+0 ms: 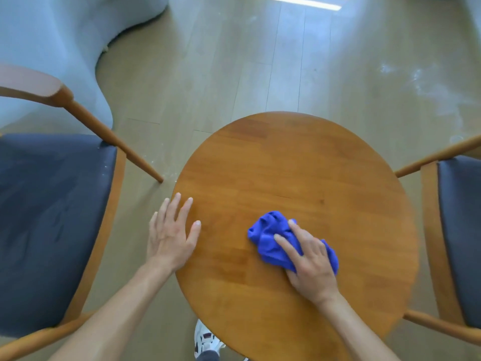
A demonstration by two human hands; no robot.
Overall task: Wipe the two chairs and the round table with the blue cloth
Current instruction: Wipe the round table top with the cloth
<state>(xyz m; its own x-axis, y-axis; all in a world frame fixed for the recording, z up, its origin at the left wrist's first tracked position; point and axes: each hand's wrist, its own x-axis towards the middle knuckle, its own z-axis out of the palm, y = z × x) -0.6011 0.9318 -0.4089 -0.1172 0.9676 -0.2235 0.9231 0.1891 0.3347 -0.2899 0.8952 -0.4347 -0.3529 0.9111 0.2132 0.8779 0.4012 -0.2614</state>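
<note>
A round wooden table [299, 157] stands in the middle of the view. A bunched blue cloth [268, 237] lies on its near right part, and my right hand [309, 259] presses down on it with the fingers spread over the fabric. My left hand [173, 233] rests flat at the table's left edge, fingers straight. A wooden chair with a dark blue seat [52, 217] stands to the left. A second chair of the same kind [460, 230] is at the right, cut off by the frame.
Light wooden floor [260, 61] stretches beyond the table, with pale smears at the right. A grey curved sofa [65, 35] fills the far left. My white shoe [205, 340] shows under the table's near edge.
</note>
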